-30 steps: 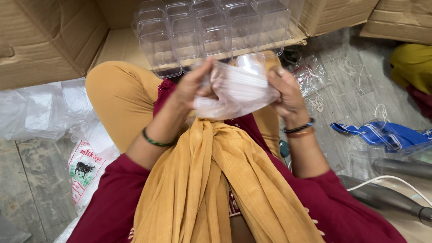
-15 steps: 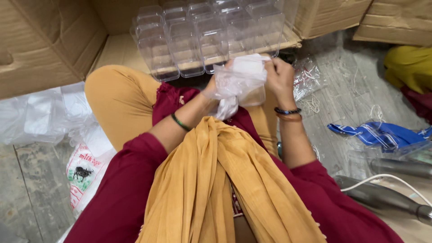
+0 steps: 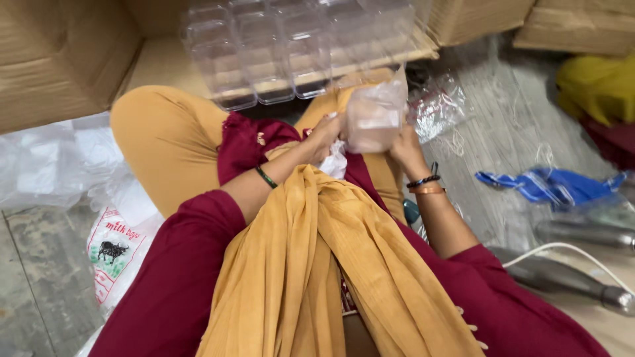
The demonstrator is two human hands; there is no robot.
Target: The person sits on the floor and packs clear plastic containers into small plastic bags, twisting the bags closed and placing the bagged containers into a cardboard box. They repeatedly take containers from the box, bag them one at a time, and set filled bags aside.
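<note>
Both our hands, left hand (image 3: 325, 132) and right hand (image 3: 405, 147), grip a clear plastic box (image 3: 376, 116) with white cloth (image 3: 335, 165) at upper centre of frame, apparently wiping it; next, we judge, it joins the stacked clear boxes (image 3: 291, 49) above.

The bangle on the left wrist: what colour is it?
Green, a thin bangle on the left wrist; seen in the head view.

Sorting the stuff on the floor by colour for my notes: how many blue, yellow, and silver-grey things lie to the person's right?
Blue: 1, the blue plastic wrapper
Yellow: 1, the yellow cloth
Silver-grey: 2, the metal bottles
Total: 4
</note>
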